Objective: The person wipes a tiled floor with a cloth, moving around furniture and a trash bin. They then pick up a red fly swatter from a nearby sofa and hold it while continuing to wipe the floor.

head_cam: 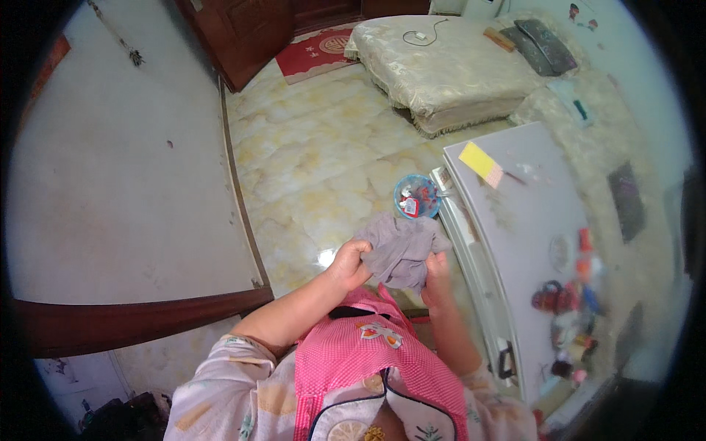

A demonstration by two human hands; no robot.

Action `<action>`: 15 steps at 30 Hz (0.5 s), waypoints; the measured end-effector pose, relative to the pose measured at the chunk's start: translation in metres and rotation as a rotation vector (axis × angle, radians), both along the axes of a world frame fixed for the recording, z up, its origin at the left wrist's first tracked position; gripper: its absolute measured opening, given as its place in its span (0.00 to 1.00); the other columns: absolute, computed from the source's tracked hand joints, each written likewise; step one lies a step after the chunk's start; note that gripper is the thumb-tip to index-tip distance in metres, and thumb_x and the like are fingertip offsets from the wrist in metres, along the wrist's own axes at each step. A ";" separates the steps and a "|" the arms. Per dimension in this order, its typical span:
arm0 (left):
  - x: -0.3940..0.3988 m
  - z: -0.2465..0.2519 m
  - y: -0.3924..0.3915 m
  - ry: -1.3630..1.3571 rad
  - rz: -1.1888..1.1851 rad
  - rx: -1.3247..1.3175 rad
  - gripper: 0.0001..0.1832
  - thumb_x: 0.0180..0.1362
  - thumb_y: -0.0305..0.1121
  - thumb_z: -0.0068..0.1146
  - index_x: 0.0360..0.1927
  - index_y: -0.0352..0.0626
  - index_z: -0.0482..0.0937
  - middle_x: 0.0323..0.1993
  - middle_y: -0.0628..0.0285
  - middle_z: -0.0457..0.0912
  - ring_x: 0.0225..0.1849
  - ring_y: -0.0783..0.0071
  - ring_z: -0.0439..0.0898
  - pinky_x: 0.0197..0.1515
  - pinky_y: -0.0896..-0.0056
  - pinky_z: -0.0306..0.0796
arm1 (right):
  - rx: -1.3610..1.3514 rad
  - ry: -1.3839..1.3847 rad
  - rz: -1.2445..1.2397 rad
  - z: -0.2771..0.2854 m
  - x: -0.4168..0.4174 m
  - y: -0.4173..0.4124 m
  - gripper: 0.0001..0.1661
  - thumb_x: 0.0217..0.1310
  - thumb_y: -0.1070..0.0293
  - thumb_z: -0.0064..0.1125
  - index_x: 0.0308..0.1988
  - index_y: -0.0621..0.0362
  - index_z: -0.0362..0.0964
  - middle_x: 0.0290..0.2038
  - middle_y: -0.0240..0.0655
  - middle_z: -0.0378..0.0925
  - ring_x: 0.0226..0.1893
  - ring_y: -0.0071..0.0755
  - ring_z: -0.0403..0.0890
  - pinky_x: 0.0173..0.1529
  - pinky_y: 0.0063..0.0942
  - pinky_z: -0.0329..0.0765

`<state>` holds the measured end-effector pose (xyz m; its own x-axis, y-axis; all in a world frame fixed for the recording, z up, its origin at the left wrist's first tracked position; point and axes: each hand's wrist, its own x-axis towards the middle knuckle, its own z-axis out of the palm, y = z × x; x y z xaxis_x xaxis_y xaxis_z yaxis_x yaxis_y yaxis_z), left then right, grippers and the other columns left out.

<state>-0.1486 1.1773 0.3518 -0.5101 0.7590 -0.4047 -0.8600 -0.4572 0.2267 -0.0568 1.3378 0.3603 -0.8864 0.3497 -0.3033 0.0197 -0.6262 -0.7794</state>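
Note:
A crumpled grey-purple cloth (402,251) is stretched between my two hands in front of the pink apron. My left hand (353,264) is closed around its left edge. On the other side, my right hand (436,275) grips the cloth's lower right part; some of its fingers are hidden behind the fabric. Just beyond the cloth, a blue-rimmed waste basket (398,187) with wrappers in it stands on the floor.
A long table (496,231) on my right bears a yellow card (477,158) and several small bottles and jars. Further off are a fabric-covered seat or bed (436,71), a red mat (320,52) and an open wooden door (248,38). A wall (127,182) runs along the left.

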 end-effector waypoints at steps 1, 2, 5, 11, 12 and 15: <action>-0.003 0.001 0.002 -0.028 -0.042 -0.003 0.27 0.43 0.23 0.45 0.52 0.28 0.69 0.51 0.50 0.76 0.52 0.56 0.75 0.59 0.58 0.66 | 0.004 -0.010 -0.036 0.012 0.000 -0.002 0.25 0.65 0.65 0.48 0.59 0.60 0.57 0.55 0.38 0.68 0.52 0.34 0.73 0.54 0.33 0.72; -0.005 0.002 0.004 -0.056 -0.085 -0.007 0.27 0.44 0.23 0.45 0.53 0.28 0.69 0.51 0.49 0.76 0.53 0.56 0.75 0.60 0.57 0.66 | 0.007 -0.019 -0.071 0.020 -0.001 -0.005 0.25 0.64 0.65 0.50 0.58 0.60 0.58 0.54 0.38 0.69 0.51 0.33 0.74 0.52 0.32 0.73; 0.001 0.015 0.014 -0.075 -0.171 0.011 0.24 0.53 0.29 0.48 0.54 0.31 0.69 0.53 0.52 0.75 0.55 0.57 0.74 0.61 0.56 0.63 | 0.082 -0.092 -0.158 0.023 0.005 -0.004 0.25 0.60 0.69 0.40 0.57 0.61 0.58 0.53 0.42 0.69 0.51 0.39 0.75 0.53 0.37 0.74; 0.001 0.055 0.020 0.061 -0.407 0.020 0.25 0.62 0.45 0.52 0.58 0.41 0.68 0.56 0.57 0.73 0.58 0.61 0.72 0.61 0.53 0.63 | 0.219 -0.177 -0.196 0.010 0.014 0.002 0.23 0.61 0.70 0.40 0.57 0.62 0.59 0.52 0.40 0.70 0.50 0.36 0.75 0.53 0.34 0.74; 0.000 0.056 0.020 0.076 -0.416 -0.003 0.25 0.61 0.45 0.52 0.58 0.42 0.67 0.56 0.57 0.73 0.58 0.61 0.71 0.61 0.52 0.64 | 0.284 -0.164 -0.206 0.012 0.015 -0.001 0.21 0.63 0.69 0.42 0.55 0.63 0.61 0.51 0.39 0.71 0.49 0.34 0.74 0.53 0.32 0.72; -0.002 0.057 0.021 0.095 -0.449 -0.034 0.26 0.61 0.45 0.53 0.59 0.44 0.66 0.57 0.57 0.72 0.58 0.61 0.71 0.61 0.52 0.65 | 0.478 -0.174 -0.207 0.017 0.017 -0.010 0.18 0.66 0.67 0.44 0.52 0.64 0.66 0.50 0.36 0.72 0.48 0.28 0.73 0.54 0.27 0.70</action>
<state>-0.1505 1.1981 0.4086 -0.1700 0.9003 -0.4006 -0.9459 -0.0350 0.3226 -0.0402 1.3283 0.3769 -0.7352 0.6465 -0.2040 0.0878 -0.2075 -0.9743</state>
